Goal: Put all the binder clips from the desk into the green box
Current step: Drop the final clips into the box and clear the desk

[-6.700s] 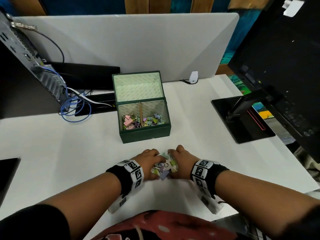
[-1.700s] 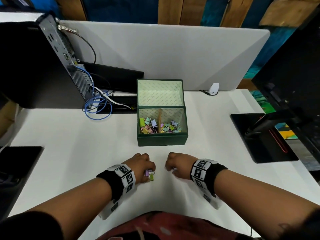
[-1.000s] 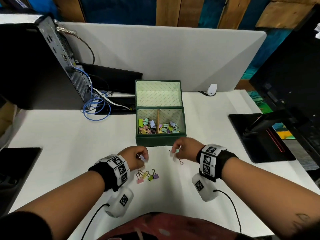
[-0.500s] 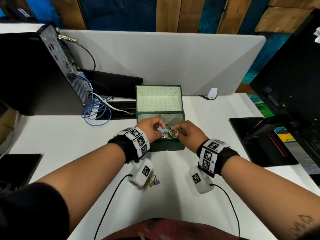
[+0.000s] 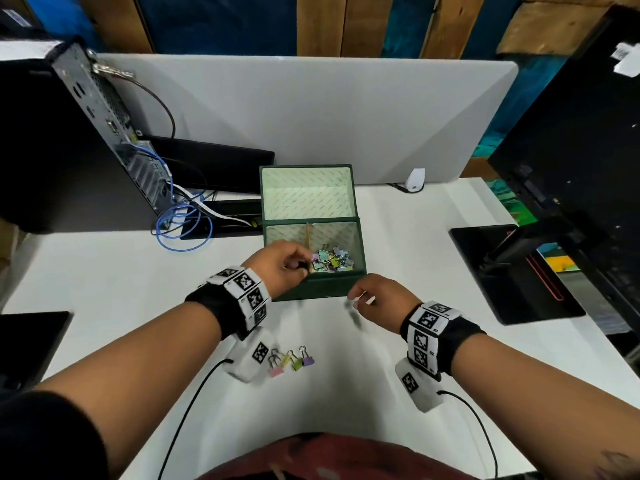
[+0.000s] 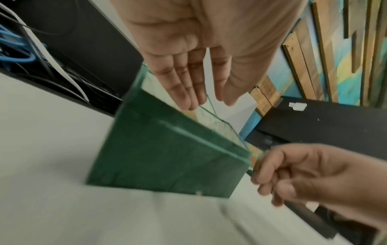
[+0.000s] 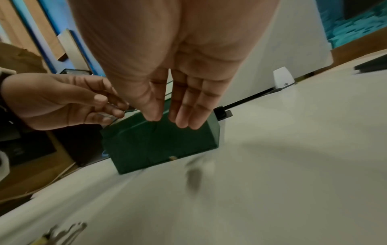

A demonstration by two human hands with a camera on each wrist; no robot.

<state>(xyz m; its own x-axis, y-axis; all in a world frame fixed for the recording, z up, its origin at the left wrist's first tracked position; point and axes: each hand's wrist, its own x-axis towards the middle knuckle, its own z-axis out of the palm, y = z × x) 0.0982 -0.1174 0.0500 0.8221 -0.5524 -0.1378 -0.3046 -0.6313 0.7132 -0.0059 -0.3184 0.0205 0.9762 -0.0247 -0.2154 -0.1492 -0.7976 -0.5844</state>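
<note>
Binder clips, small pastel ones with wire handles: three [image 5: 291,362] lying in a row on the white desk [image 5: 104,289], near the body and well short of the dark green lidded box [image 5: 318,289]; many more heaped in its right compartment [image 5: 332,263]. Judged mid-task, between a drop and the next pickup. Left hand [image 5: 277,271] over the near rim of the left compartment; fingers straight and close together in its wrist view [image 6: 188,79], nothing in them. Right hand [image 5: 377,299] just in front of the box, above the desk, fingers likewise straight and together [image 7: 188,106], empty. Next move: reach back to the three clips and pinch them up. Clip row plain only from the head view; right wrist view catches just blurred wire loops at its lower edge. Head view hides the palms; wrist views hide the box contents.
</note>
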